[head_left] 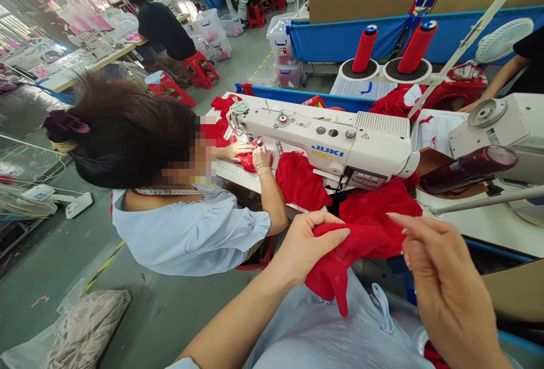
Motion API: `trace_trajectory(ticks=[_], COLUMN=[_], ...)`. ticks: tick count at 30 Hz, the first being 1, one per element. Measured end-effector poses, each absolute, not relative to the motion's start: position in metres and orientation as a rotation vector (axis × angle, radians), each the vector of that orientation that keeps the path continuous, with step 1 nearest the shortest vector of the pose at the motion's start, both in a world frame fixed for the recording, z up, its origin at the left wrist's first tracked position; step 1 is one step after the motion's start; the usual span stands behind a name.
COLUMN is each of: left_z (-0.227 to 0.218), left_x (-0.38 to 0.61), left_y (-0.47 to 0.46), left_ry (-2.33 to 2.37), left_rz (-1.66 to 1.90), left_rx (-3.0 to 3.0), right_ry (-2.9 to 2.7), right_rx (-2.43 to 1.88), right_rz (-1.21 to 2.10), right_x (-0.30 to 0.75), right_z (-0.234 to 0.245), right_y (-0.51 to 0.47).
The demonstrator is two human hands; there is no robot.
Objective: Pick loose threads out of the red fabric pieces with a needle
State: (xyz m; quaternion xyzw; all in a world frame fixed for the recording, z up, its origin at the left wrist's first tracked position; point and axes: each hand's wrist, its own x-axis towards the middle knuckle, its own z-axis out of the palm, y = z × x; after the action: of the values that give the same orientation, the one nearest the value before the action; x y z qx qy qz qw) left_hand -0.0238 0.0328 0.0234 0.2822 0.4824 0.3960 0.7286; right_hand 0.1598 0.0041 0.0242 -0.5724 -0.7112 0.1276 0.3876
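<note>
My left hand grips a thin red fabric piece between thumb and fingers, and its loose end hangs down over my light blue clothing. To the right, my right hand is raised with its index finger stretched toward the cloth and the other fingers partly curled; I see nothing in it. Behind my hands, a bunched red cloth pile lies at the sewing machine's edge. Another crumpled red cloth sits beside a white sewing machine.
At the machine, a seated co-worker in a light blue top guides red fabric under the needle with both hands. Two red thread cones stand behind. A dark red bottle-like object lies to the right. A bagged bundle rests on the floor.
</note>
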Motion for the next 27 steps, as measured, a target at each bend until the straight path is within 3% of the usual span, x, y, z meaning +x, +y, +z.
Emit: trace_trajectory(ticks=[14, 27], left_z=[0.027, 0.024], left_x=[-0.017, -0.021], left_y=[0.038, 0.034], left_ry=[1.005, 0.983], left_rz=[0.871, 0.905], left_rx=[0.404, 0.562], right_ry=[-2.217, -2.216], right_rx=[-1.401, -1.342], right_rz=[-0.098, 0.066], right_x=[0.151, 0.153], right_z=[0.025, 0.025], right_y=[0.001, 0.0])
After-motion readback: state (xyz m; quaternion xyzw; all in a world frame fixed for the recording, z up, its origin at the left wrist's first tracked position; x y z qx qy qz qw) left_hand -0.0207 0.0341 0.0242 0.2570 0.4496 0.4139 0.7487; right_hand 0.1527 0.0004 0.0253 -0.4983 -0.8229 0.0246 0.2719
